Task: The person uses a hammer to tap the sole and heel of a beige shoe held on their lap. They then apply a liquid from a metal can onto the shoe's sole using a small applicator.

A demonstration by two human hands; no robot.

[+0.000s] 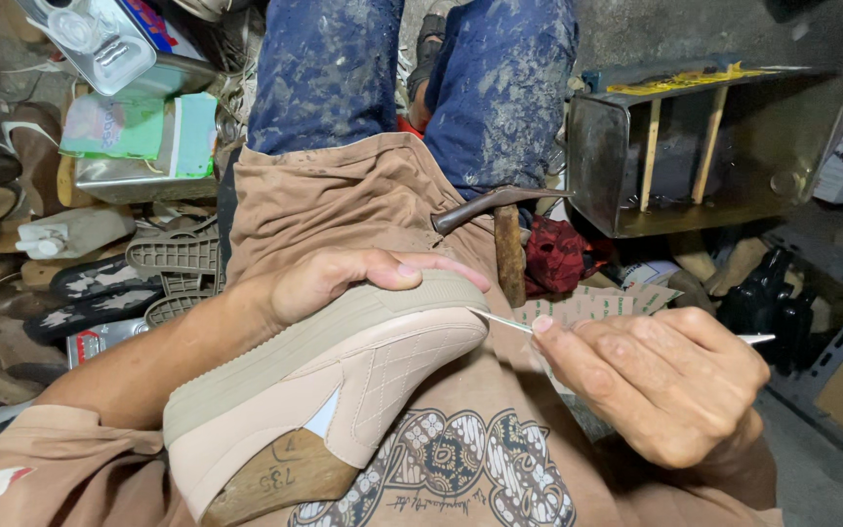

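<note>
A beige shoe with a thick ribbed sole lies on my lap, stretched over a wooden last. My left hand grips the sole from above near the toe, thumb along its edge. My right hand pinches a thin metal tool, whose tip touches the seam between sole and upper at the toe. Its other end sticks out past my knuckles on the right.
A hammer rests on the brown cloth over my thighs. A metal box with wooden sticks stands at the right. Shoe soles, tins and a plastic bottle pile up on the left. A red rag lies by the hammer.
</note>
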